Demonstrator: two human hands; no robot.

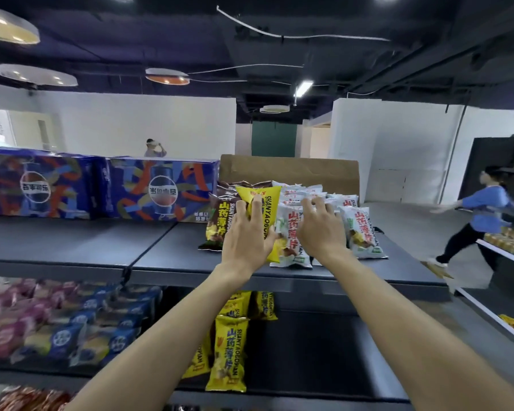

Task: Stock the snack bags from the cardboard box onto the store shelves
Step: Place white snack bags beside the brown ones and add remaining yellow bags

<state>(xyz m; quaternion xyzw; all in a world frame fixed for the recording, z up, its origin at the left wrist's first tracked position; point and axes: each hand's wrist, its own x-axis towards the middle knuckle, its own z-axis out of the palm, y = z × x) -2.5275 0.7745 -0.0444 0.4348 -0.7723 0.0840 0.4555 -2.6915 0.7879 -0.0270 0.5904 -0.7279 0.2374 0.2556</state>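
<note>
Nearest me, below the dark top shelf (166, 256), yellow foil snack bags (227, 355) lie on a lower shelf; on the top shelf my left hand (245, 232) is clamped around a yellow snack bag (264, 203), fingers wrapped over its crumpled middle; just right of it my right hand (321, 229) lies spread, fingers wide, pressing on white snack bags (291, 232), holding none that I can see; brown snack bags (217, 221) lean left of the yellow one; behind them stands the brown cardboard box (288, 170); blue cola cartons (101, 185) sit further left on that shelf.
</note>
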